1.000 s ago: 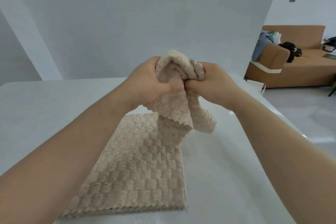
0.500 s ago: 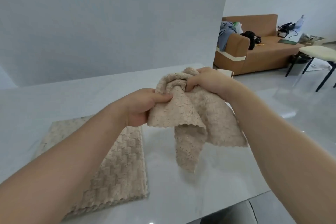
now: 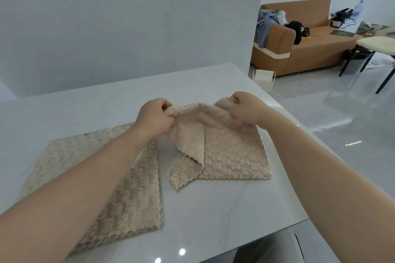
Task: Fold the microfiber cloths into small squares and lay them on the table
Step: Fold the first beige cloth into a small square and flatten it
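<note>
Table used as the work surface, with one beige microfiber cloth laid flat at the left, apart from the fold in hand. Second cloth placed just to its right, lower part resting on the table with one corner flapped over, upper edge lifted and stretched so as to square the layers, by judgement, before the next fold. Left hand and right hand both clenched on that upper edge, one at each end, to draw it taut and level.
</note>
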### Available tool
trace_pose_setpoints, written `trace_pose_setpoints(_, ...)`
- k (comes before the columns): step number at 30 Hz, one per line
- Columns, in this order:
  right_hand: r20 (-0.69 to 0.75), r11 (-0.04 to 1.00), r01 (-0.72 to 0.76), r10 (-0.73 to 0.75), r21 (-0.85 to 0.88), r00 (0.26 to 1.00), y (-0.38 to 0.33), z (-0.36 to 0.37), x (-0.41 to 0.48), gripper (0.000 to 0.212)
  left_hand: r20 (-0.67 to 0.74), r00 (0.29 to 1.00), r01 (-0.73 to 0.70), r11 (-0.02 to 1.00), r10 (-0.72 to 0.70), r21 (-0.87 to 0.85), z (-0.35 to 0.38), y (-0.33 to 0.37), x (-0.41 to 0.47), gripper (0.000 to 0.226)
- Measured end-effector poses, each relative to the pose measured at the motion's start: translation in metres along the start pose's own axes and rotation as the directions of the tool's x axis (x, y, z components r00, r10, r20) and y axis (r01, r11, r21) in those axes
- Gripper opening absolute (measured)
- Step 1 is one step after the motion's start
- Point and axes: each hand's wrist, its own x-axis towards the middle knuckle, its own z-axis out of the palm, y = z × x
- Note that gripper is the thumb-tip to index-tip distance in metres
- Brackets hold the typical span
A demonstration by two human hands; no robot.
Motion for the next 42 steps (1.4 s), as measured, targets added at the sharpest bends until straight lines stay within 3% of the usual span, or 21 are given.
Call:
trace_pose_setpoints(2, -0.105, 0.998, 0.044, -0.040, 0.036, 0.994, 0.002, 0.001, 0.002, 0.013, -0.079, 0.994, -0.067, 0.997, 0.069, 0.031, -0.003, 0.001, 0.002, 0.022)
trace_pose_setpoints(5, -0.209, 0.994, 0.103, -0.094, 0.030, 0.973, 0.008, 0.003, 0.005, 0.008, -0.174, 0.982, -0.081, 0.997, 0.079, -0.004, -0.006, 0.005, 0.011, 0.020)
trace_pose_setpoints(8, -0.267, 0.986, 0.160, -0.142, 0.049, 0.953, 0.016, 0.008, 0.005, 0.012, -0.244, 0.966, -0.096, 0.995, 0.085, -0.035, -0.007, 0.007, 0.016, 0.022)
trace_pose_setpoints(13, -0.285, 0.982, 0.118, -0.072, 0.150, 0.956, 0.026, 0.010, 0.001, 0.014, -0.322, 0.936, -0.158, 0.987, 0.143, -0.021, -0.008, 0.006, 0.018, 0.011)
trace_pose_setpoints(31, -0.310, 0.998, 0.027, -0.007, 0.059, 0.951, 0.023, -0.006, 0.025, 0.015, -0.211, 0.967, -0.155, 0.987, 0.144, -0.037, -0.018, 0.008, 0.035, 0.015)
trace_pose_setpoints(35, -0.391, 0.996, 0.002, 0.033, 0.088, 0.920, 0.029, -0.001, 0.028, 0.015, -0.202, 0.972, -0.137, 0.987, 0.118, -0.084, -0.019, 0.012, 0.036, 0.017)
trace_pose_setpoints(38, -0.512, 0.996, -0.036, 0.074, 0.083, 0.856, 0.038, 0.006, 0.015, 0.018, -0.181, 0.972, -0.167, 0.984, 0.153, -0.061, -0.014, 0.005, 0.017, 0.013)
trace_pose_setpoints(42, -0.505, 0.998, -0.058, 0.050, -0.001, 0.862, 0.048, 0.017, -0.018, 0.029, -0.115, 0.981, -0.163, 0.986, 0.158, -0.037, -0.005, -0.007, -0.019, 0.015)
